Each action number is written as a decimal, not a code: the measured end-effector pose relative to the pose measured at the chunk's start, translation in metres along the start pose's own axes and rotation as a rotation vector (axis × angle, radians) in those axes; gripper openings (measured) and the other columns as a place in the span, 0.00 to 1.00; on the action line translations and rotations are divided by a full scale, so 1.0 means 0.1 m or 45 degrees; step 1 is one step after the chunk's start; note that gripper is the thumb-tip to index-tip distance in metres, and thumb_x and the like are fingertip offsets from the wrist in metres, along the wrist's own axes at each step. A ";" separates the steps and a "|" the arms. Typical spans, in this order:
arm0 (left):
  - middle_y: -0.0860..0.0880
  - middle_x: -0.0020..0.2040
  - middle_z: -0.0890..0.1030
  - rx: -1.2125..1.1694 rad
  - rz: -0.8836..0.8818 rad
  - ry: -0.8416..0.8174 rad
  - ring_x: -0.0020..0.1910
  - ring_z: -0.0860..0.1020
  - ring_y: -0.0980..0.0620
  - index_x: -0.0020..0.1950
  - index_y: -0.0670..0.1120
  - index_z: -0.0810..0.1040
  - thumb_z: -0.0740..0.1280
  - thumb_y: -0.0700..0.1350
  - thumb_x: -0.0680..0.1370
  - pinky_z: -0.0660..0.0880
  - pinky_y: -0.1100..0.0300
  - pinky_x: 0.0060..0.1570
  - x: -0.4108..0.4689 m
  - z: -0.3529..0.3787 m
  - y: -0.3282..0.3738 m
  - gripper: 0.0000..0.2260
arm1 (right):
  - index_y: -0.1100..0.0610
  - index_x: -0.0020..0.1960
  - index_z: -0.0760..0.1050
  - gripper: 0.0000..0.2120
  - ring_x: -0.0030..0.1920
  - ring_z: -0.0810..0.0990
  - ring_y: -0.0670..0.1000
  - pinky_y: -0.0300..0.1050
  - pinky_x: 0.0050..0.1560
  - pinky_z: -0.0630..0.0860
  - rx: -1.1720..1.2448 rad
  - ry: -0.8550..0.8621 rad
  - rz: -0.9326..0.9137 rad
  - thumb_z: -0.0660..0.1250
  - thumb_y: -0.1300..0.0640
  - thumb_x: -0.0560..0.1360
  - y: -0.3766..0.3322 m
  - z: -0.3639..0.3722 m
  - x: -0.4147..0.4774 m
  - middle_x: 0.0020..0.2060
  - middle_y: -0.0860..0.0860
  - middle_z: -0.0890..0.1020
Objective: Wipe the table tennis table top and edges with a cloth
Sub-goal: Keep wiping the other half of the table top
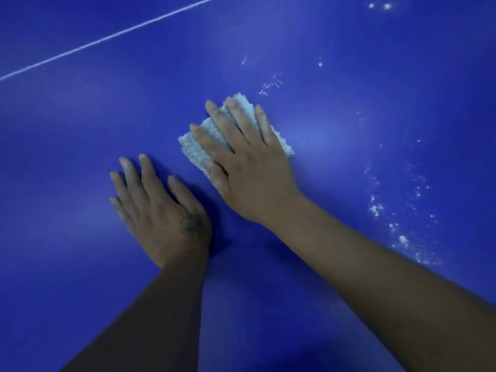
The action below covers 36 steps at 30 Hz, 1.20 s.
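The blue table tennis table top (349,146) fills the whole head view. A folded pale grey-white cloth (193,149) lies flat on it near the middle. My right hand (249,162) presses down on the cloth with straight, spread fingers, and the cloth's edges show beyond the fingertips and at the left side. My left hand (161,210) rests flat on the bare table surface, just left of and nearer than the cloth, with straight fingers and nothing under it.
A thin white line (107,38) crosses the table at the upper left. White powdery specks (397,232) trail down the right side, with more specks (269,85) just beyond the cloth and at the top right (379,6).
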<state>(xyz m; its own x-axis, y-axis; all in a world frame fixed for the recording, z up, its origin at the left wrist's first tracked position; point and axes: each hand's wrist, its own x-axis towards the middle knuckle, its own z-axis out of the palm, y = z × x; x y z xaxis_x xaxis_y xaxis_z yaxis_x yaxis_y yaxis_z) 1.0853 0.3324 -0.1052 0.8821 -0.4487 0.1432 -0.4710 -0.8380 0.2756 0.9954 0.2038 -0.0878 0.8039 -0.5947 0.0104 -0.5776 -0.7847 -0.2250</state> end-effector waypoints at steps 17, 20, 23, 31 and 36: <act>0.43 0.87 0.62 0.017 0.020 -0.046 0.87 0.57 0.41 0.84 0.41 0.68 0.57 0.47 0.87 0.52 0.37 0.85 0.00 -0.01 -0.02 0.25 | 0.45 0.88 0.53 0.30 0.87 0.47 0.57 0.62 0.85 0.41 0.017 -0.062 0.060 0.47 0.42 0.86 0.05 0.00 1.56 0.88 0.52 0.51; 0.43 0.87 0.63 0.006 0.031 -0.045 0.87 0.58 0.41 0.84 0.41 0.68 0.57 0.47 0.87 0.53 0.38 0.85 0.01 -0.01 -0.03 0.25 | 0.46 0.88 0.49 0.31 0.87 0.45 0.59 0.63 0.85 0.40 -0.036 0.004 0.491 0.43 0.42 0.87 0.74 -0.15 1.60 0.88 0.53 0.49; 0.42 0.86 0.63 0.005 0.020 -0.044 0.87 0.58 0.40 0.83 0.40 0.69 0.59 0.46 0.86 0.53 0.38 0.85 0.01 -0.02 0.00 0.25 | 0.49 0.88 0.49 0.31 0.87 0.44 0.61 0.67 0.85 0.41 -0.048 0.054 0.816 0.43 0.42 0.87 1.08 -0.27 1.36 0.88 0.55 0.48; 0.41 0.86 0.64 -0.019 0.015 -0.035 0.87 0.59 0.39 0.83 0.39 0.69 0.59 0.45 0.85 0.53 0.36 0.85 0.01 -0.01 -0.01 0.26 | 0.47 0.88 0.52 0.30 0.88 0.45 0.57 0.64 0.84 0.43 -0.033 -0.083 0.162 0.46 0.42 0.87 0.09 -0.06 1.50 0.88 0.52 0.49; 0.43 0.87 0.63 -0.019 0.017 -0.044 0.87 0.57 0.41 0.84 0.41 0.68 0.57 0.47 0.86 0.52 0.37 0.85 0.00 0.00 -0.02 0.26 | 0.44 0.88 0.48 0.31 0.87 0.45 0.58 0.61 0.85 0.41 -0.174 -0.040 0.339 0.39 0.40 0.87 0.91 -0.20 1.45 0.88 0.51 0.48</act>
<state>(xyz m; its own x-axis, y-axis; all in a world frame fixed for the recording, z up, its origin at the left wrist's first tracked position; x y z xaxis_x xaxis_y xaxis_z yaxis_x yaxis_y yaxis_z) 1.0862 0.3337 -0.1053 0.8750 -0.4704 0.1143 -0.4823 -0.8273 0.2879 1.0568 0.0430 -0.0869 0.6243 -0.7787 -0.0621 -0.7808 -0.6194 -0.0824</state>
